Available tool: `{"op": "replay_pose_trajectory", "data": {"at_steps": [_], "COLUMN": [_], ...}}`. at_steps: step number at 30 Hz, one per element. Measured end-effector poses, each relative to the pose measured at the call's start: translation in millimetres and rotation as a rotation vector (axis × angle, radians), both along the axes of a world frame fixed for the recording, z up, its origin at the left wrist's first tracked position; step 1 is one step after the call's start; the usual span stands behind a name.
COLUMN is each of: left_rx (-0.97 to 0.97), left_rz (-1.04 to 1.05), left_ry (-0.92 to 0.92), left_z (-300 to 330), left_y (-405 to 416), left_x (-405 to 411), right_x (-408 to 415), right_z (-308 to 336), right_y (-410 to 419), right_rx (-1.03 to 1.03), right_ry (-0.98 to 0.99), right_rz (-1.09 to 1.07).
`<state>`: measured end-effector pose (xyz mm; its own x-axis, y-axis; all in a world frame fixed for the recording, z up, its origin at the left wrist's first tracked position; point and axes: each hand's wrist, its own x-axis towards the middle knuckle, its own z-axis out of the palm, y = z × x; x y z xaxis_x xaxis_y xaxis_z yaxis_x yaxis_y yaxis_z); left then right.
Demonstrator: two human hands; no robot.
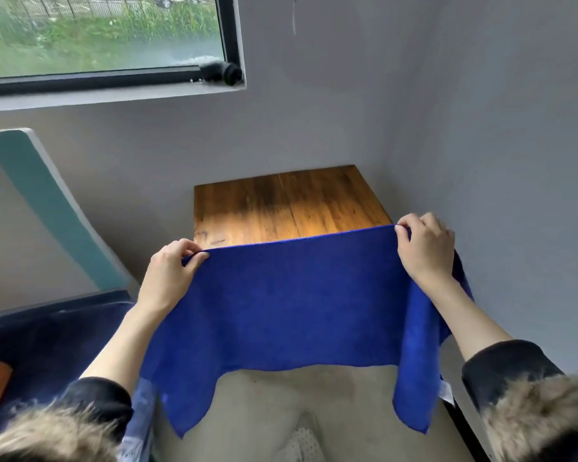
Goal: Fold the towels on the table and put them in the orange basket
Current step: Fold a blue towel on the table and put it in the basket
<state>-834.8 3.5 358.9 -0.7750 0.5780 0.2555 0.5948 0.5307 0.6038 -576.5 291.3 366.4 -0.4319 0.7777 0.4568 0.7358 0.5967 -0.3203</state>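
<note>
The left hand (169,271) and right hand (426,248) each pinch a top corner of a blue towel (291,305); it hangs over the wooden table (281,205).

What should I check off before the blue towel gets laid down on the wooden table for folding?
1. Left hand pinches the top edge of the blue towel near its corner: ok.
2. Right hand pinches the opposite end of that edge: ok.
3. Top edge stretched fairly straight between the hands: ok.
4. Lower edge hanging even: not ok, it hangs unevenly, with both lower corners drooping well below the middle.
5. Wooden table showing bare wood beyond the towel: ok for the visible part; the near part is hidden behind the towel, cannot tell.
6. Orange basket within reach: cannot tell; only an orange patch shows at the left edge of the view.
</note>
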Motion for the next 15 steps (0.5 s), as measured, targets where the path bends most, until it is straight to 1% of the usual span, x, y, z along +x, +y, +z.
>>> {"op": "replay_pose_trajectory", "data": {"at_steps": [5, 8, 12, 15], "left_rx": [-0.148, -0.210, -0.275, -0.281], "left_rz": [-0.008, -0.020, -0.034, -0.039], "left_ry": [-0.039, -0.051, -0.059, -0.044], "left_z": [-49.9, -78.7, -111.0, -129.0], "left_y": [77.9, 118.7, 156.7, 183.0], "left_x": [-58.9, -90.9, -126.3, -152.0], "right_x": [-61.0, -93.0, -128.6, -153.7], "right_z": [-55.1, -86.1, -117.0, -132.6], "right_y": [79.9, 115.4, 153.8, 180.2], "right_rx": [-0.044, -0.059, -0.071, -0.083], "right_ry": [-0.176, -0.244, -0.350, -0.373], "right_rz": [0.027, 0.034, 0.045, 0.036]}}
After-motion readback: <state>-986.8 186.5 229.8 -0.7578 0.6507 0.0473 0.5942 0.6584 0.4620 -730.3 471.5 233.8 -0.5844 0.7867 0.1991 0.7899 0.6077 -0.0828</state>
